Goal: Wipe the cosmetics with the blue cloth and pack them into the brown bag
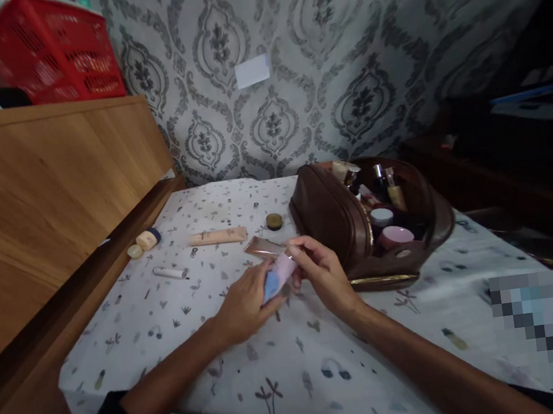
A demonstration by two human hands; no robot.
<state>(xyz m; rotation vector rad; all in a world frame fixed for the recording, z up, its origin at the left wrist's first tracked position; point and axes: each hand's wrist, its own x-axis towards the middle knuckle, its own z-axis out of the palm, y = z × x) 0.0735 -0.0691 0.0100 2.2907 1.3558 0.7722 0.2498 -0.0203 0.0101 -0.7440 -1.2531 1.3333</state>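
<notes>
My left hand (243, 308) is wrapped round a pink and blue squeeze tube (278, 279), held tilted above the table. The fingers of my right hand (326, 273) pinch the tube's upper right end; what exactly they grip there is hard to make out. Just beyond my hands lies a shiny rose-gold tube (262, 248), partly covered. A peach cosmetic tube (217, 236) rests flat farther left, and a small round dark-lidded jar (274, 221) sits near the bag. To my right an open brown cosmetic bag (325, 218) holds several bottles and a pink-lidded jar (395, 237).
A patterned white cloth (296, 366) covers the table. At its left lie a white slim tube (170, 272), a small dark-capped bottle (147, 239) and a little round pot (135, 252). A wooden panel (55, 214) borders the left, with a red basket (53, 53) on top.
</notes>
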